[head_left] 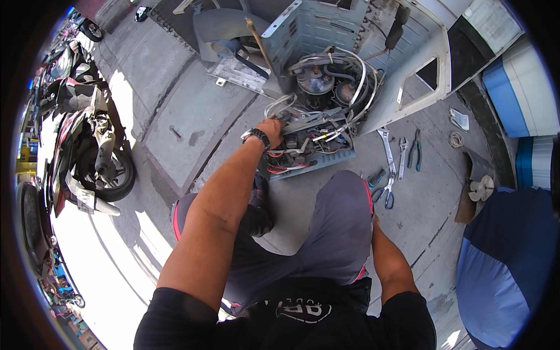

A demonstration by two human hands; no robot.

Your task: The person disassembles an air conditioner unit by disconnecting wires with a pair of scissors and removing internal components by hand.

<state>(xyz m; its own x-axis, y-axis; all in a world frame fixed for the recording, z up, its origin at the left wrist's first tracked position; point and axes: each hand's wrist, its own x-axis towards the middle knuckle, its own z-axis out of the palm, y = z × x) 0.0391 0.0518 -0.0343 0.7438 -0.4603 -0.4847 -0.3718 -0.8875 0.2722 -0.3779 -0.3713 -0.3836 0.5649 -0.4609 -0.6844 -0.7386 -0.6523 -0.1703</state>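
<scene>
My left hand (271, 131), with a watch on its wrist, reaches to the left end of an open electrical control panel (315, 164). Its fingers are bent and closed there, partly hidden; what lies in them cannot be made out. Loose wires and a coil of pale cable (280, 105) lie right beside the fingers. Red, black and white wires fill the panel, which sits low at the front of a stripped outdoor air-conditioner unit (402, 70). Behind it stands a dark round compressor (315, 83) among cables. My right forearm (388, 256) goes down beside my right knee, which hides the hand.
Right of the panel lie a large wrench (387, 153), an adjustable wrench (402, 158), pliers (415, 151) and blue-handled scissors (385, 194). A wire coil (456, 139) and blue fabric (507, 268) are farther right. Parked motorbikes (96, 151) stand left.
</scene>
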